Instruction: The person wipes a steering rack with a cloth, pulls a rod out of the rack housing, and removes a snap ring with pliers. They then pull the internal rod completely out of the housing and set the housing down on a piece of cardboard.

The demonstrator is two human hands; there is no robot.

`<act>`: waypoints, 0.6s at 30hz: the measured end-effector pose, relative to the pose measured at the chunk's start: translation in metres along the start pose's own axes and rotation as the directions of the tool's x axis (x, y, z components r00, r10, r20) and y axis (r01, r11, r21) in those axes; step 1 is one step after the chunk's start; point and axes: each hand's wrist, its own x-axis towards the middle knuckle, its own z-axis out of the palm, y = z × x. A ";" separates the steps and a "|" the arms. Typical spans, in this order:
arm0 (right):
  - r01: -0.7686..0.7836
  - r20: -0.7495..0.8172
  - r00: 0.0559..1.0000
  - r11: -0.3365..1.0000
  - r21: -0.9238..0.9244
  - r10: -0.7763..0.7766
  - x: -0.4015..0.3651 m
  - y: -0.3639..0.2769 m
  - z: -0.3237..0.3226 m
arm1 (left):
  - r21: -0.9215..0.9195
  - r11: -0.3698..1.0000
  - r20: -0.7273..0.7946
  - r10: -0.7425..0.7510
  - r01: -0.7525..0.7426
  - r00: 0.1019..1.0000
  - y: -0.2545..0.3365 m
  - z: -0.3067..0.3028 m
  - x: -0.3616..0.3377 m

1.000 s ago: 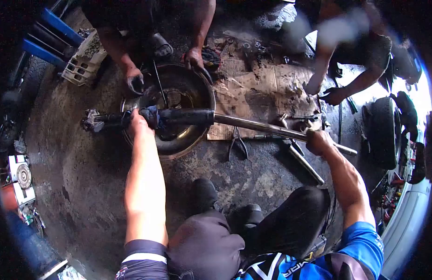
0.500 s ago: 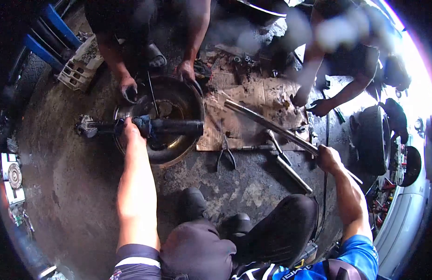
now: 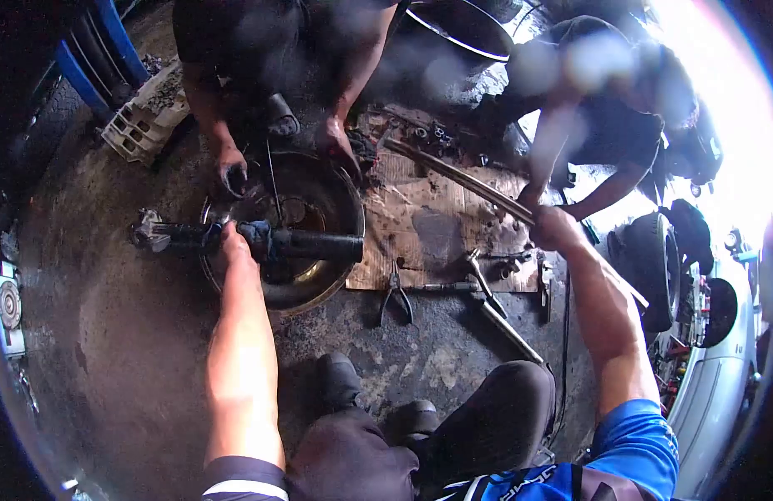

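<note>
My left hand [image 3: 234,240] is closed around a dark, greasy metal cylinder [image 3: 320,245], which lies level across a round wheel rim [image 3: 351,271]. A pale, lumpy fitting sits at the cylinder's left end. My right hand [image 3: 558,230] grips a long metal bar [image 3: 462,179] near its lower right end; the bar slants up and left above the cardboard [image 3: 386,263]. A co-worker's hand [image 3: 234,171] is beside the rim's upper left, and their other hand [image 3: 342,149] is at its upper right edge. Another person's hands are close beside my right hand, partly hidden by it.
Pliers [image 3: 396,299] and a hammer-like tool [image 3: 484,284] lie at the cardboard's near edge, with a metal pipe [image 3: 512,332] below them. A tyre [image 3: 654,263] stands at right. A ribbed metal casting [image 3: 140,125] sits at upper left. A pale car is at far right.
My right hand has moved up and away from me, carrying the bar toward the second person's hands. My left hand keeps its hold on the cylinder. The view has shifted slightly.
</note>
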 end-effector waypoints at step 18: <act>0.035 0.060 0.998 0.692 -0.721 0.012 0.056 -0.121 -0.205 | 0.121 0.956 -0.126 -0.254 0.269 0.959 0.017 0.003 -0.030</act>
